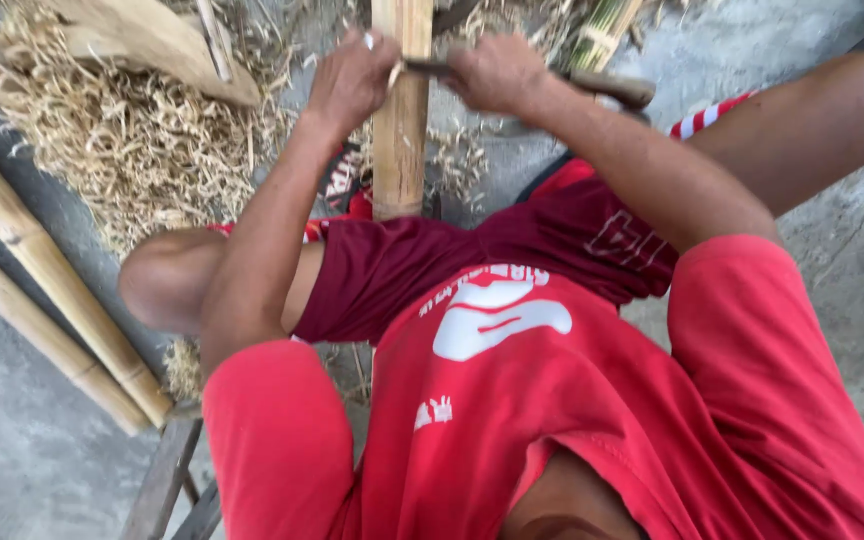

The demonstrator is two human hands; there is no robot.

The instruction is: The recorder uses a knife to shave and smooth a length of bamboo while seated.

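A pale bamboo pole (400, 130) stands between my knees, running from my lap up out of the top of the view. A dark blade (422, 67) lies across it near the top. My left hand (352, 75) grips the blade's left end beside the pole. My right hand (497, 70) is closed on the blade's right side, where a wooden handle (617, 88) sticks out past my wrist. I sit in a red shirt and dark red shorts.
A heap of straw-coloured bamboo shavings (142, 140) covers the concrete floor (12, 450) at the upper left. Two thick bamboo poles (47, 290) lie slanted at the left. Split bamboo pieces (152, 40) rest on the heap. A green strip bundle (602, 30) lies at the top right.
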